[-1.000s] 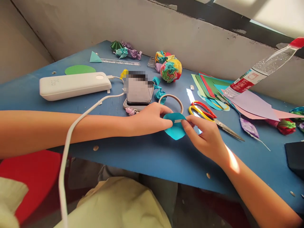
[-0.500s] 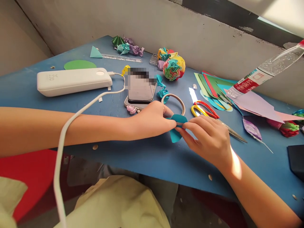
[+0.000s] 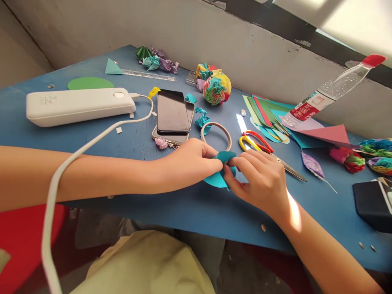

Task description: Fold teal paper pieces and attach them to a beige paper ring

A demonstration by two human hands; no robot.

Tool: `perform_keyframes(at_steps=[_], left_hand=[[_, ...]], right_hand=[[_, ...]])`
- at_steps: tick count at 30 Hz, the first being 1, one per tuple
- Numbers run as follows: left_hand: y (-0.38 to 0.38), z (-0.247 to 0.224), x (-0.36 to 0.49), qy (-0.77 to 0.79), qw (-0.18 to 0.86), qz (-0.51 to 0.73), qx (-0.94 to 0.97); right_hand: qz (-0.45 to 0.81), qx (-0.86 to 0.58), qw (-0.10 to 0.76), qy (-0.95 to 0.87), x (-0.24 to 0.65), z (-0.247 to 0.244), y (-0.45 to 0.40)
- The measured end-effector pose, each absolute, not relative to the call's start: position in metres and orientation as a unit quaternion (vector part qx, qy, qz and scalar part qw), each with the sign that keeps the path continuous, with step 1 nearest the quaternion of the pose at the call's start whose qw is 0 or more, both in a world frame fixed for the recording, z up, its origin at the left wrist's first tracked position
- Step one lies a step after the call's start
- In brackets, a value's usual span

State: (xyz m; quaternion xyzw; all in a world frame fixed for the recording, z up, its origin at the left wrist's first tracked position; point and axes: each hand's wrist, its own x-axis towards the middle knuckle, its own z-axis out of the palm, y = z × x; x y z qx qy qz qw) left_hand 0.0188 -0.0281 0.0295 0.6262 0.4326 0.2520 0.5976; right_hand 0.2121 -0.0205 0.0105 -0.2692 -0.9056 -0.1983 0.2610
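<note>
Near the front edge of the blue table (image 3: 171,212), my left hand (image 3: 196,161) pinches a curled piece of teal paper (image 3: 217,179) from the left. My right hand (image 3: 259,175) grips the same paper from the right, its thumb and index finger at the middle of the piece. Fingertips of both hands nearly meet there and partly cover it. Just behind my hands stands a roll of tape (image 3: 228,136). Scissors (image 3: 290,168) with red and yellow handles lie open beyond my right hand.
A white power bank (image 3: 79,106) has a cable (image 3: 73,154) crossing my left forearm. Two phones (image 3: 173,112), crumpled paper (image 3: 167,65) and a swirled paper ball (image 3: 217,89) lie behind. Coloured sheets (image 3: 321,132), a leaning bottle (image 3: 327,98) and a black box (image 3: 370,204) are right.
The teal paper is turned and its larger flap now spreads to the lower left. My right fingers have shifted on it. The whole view has moved slightly to the right.
</note>
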Motion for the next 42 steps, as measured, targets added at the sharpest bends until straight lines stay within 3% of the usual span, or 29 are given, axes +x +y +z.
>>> perform_keyframes(at_steps=[8,18,42], left_hand=[[-0.0285,0.0309,0.0191,0.439,0.597,0.247,0.624],[-0.0279,0.0276,0.0201,0.422,0.636,0.278,0.583],[-0.0309,0.0217,0.0232,0.409,0.638,0.316,0.571]], right_hand=[[-0.157,-0.275,0.268,-0.910,0.2121,0.0091,-0.0201],[0.049,-0.348,0.290,-0.890,0.2124,0.0134,-0.0212],[-0.041,-0.333,0.297,-0.894,0.2100,0.0113,-0.0215]])
